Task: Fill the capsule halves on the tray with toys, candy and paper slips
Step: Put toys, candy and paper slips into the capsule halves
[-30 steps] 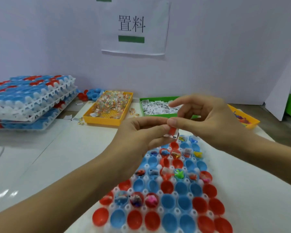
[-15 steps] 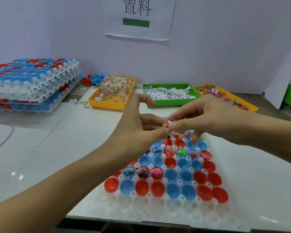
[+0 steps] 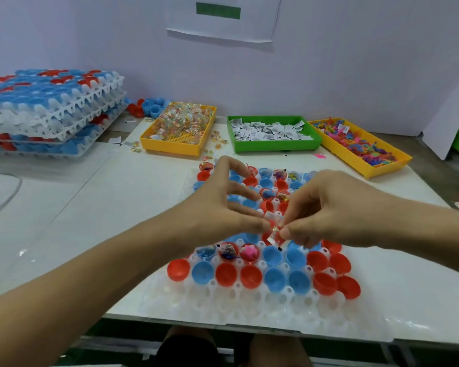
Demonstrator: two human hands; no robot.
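A white moulded tray [image 3: 249,311] lies in front of me with red and blue capsule halves [image 3: 273,278] set in its cups. Several far halves hold toys, candy and slips; the nearest row looks empty. My left hand [image 3: 223,207] and my right hand [image 3: 326,210] meet above the tray's middle. Both pinch the same small bundle of paper slips and wrapped candy [image 3: 273,231] between thumb and fingertips. The halves directly beneath my hands are hidden.
At the back stand a yellow bin of wrapped candy [image 3: 180,128], a green bin of paper slips [image 3: 273,132] and a yellow bin of colourful toys [image 3: 361,147]. Filled trays are stacked [image 3: 51,112] at the far left. Loose candies lie near the bins.
Both hands have come down and nearer to me over the tray, still pinching the small bundle. The view has tilted downward, showing more of the tray's near edge.
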